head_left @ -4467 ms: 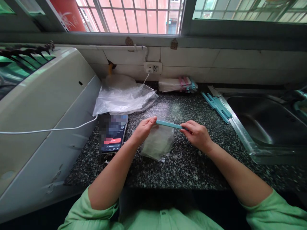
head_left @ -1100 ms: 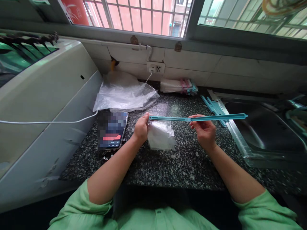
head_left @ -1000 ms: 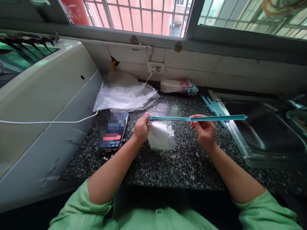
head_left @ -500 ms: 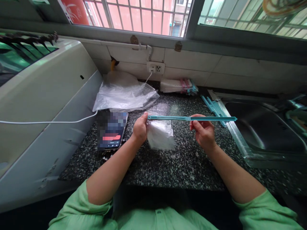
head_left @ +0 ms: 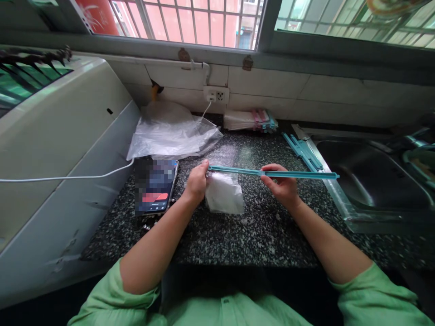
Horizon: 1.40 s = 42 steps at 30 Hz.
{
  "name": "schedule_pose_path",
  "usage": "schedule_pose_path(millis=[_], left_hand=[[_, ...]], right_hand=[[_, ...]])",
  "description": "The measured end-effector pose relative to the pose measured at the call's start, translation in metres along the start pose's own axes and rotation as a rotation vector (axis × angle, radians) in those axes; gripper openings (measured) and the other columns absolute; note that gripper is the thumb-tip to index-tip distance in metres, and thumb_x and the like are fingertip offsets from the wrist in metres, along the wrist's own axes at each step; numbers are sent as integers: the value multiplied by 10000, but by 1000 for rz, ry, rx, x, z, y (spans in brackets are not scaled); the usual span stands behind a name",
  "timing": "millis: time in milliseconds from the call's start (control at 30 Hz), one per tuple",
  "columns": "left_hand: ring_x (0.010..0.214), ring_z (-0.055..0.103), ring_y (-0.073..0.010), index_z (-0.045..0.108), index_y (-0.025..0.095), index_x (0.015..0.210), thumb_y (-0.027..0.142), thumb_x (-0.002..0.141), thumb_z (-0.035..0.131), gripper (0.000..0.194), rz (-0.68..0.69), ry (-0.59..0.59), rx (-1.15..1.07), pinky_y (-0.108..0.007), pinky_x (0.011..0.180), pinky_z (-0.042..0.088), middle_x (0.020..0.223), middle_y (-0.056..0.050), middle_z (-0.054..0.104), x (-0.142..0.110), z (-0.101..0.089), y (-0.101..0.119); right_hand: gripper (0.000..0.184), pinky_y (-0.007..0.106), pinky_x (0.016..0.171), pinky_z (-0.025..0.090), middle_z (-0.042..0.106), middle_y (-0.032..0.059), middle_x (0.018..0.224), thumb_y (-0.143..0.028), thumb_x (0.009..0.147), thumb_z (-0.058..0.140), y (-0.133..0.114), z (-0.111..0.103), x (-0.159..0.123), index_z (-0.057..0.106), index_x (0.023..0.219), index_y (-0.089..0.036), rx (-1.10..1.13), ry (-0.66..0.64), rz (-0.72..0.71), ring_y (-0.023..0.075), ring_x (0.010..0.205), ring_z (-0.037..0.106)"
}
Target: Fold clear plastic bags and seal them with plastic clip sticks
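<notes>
A long blue plastic bag sealing clip (head_left: 234, 170), unfolded nearly straight, spans between my two hands above the counter. My left hand (head_left: 197, 182) is closed on its left end. The thumb and fingers of my right hand (head_left: 280, 183) pinch it near the hinge in the middle, and the other half sticks out to the right. Just under the left half, a small clear plastic bag (head_left: 224, 194) shows beside my left hand; whether it is caught in the clip, I cannot tell. More blue clips (head_left: 302, 151) lie by the sink's edge.
A phone (head_left: 158, 185) rests left of my left arm. Clear plastic bags (head_left: 173, 136) lie behind it, and a stack of bags with pink and blue clips (head_left: 249, 120) is by the wall. A metal sink (head_left: 370, 181) is at right; a white cable (head_left: 68, 179) crosses at left.
My right hand has slid left along the clip to the hinge. The clip's right end has dipped slightly. The whole view has shifted a little.
</notes>
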<state>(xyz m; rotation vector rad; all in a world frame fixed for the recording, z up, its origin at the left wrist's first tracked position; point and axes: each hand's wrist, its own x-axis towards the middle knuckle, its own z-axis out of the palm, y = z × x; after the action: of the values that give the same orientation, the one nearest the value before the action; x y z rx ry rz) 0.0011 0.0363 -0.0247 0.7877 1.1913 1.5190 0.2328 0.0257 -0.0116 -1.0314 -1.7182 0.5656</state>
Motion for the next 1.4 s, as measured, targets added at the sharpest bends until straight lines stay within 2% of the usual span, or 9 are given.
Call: schedule_pose_path(millis=[133,267,367,500,667,833,1100,1300,1400], left_hand=[[589,455,-129,556,174,560,445,654,634,298,-25,-49,-30,-258,626,371,571,23,543,-2,1,0],[630,495,-147,582,180,587,419,661,655,260,-32,-41,-59,-256,641,382,567,19,546,-2,1,1],[668,522,-155,584,185,597,385,676,661,228,-11,-19,-68,-249,647,386,568,17,545,-3,1,1],[554,452,-112,554,174,546,372,703,650,271,-13,-13,-52,-232,572,364,543,32,520,-5,3,4],[496,382,-87,523,166,503,370,739,626,328,-7,17,-29,-226,521,320,509,43,472,-7,6,8],[473,341,-86,500,169,483,359,739,627,344,-26,-7,-42,-234,492,288,491,45,442,-7,5,8],[499,407,-88,544,160,535,375,743,619,309,-50,-26,-57,-230,528,325,529,36,494,-5,3,5],[524,513,-137,596,163,643,518,687,620,359,-170,-149,-172,-260,536,388,531,1,533,-9,4,8],[514,511,-127,630,149,670,436,604,684,300,-198,-212,-127,-239,494,370,568,-11,579,-12,5,11]], right_hand=[[123,282,606,501,636,28,787,-321,761,627,3,-1,3,619,824,-215,-99,13,-122,145,683,585],[93,315,652,503,643,23,732,-313,739,654,4,-2,5,633,769,-227,-128,-26,-183,160,684,590],[110,302,637,501,646,20,741,-309,736,656,4,-2,4,634,804,-225,-117,-38,-157,150,680,589],[236,266,587,489,645,14,791,-309,714,681,3,-1,1,617,924,-223,-79,-46,-103,125,656,578],[195,309,653,499,651,24,774,-303,687,705,1,-1,2,626,846,-223,-133,-72,-212,159,716,594],[151,323,663,500,651,25,750,-288,713,682,-2,-3,3,632,841,-228,-146,-60,-241,165,710,600],[93,340,679,504,667,28,762,-295,715,677,-2,-5,5,653,791,-247,-179,-54,-249,178,723,611],[75,345,682,500,661,22,745,-304,738,654,0,-5,4,655,787,-248,-181,-13,-204,176,715,605],[75,344,681,497,650,20,732,-294,739,655,1,-7,4,652,792,-242,-184,33,-209,173,710,601]])
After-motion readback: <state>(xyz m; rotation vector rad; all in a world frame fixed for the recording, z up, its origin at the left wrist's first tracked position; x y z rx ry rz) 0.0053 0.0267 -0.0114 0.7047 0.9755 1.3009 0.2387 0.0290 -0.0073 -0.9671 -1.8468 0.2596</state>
